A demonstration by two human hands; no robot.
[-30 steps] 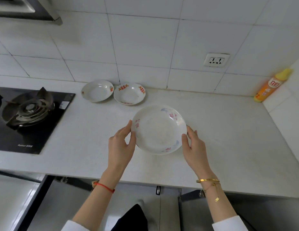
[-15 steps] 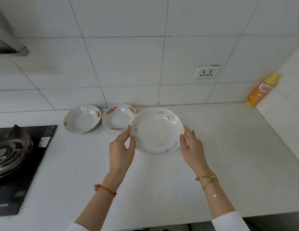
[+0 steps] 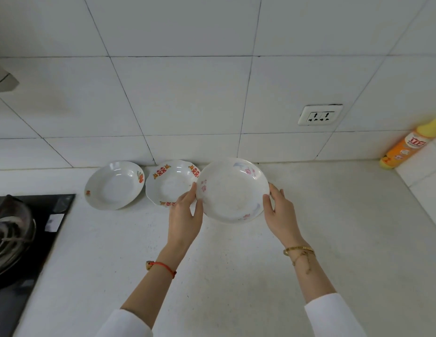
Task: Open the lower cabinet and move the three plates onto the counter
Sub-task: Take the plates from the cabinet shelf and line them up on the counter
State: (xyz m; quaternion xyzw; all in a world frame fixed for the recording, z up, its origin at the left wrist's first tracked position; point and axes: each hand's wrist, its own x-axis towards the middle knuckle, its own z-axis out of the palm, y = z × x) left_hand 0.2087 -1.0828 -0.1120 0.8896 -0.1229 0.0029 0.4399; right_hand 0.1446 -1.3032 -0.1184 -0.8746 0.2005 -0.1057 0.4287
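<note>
Both hands hold a white floral plate (image 3: 232,190) by its rim above the far part of the white bench (image 3: 236,276): left hand (image 3: 185,216) curled on its left edge, right hand (image 3: 280,215) on its right. Two other plates (image 3: 114,184) (image 3: 170,182) rest to its left, by the tiled wall.

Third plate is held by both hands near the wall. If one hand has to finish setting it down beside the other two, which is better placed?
Right, probably. The right hand grips the held plate on its open side, over bare counter. The left hand sits between it and the red-patterned plate, partly overlapping that plate's rim, so it has less room.
</note>
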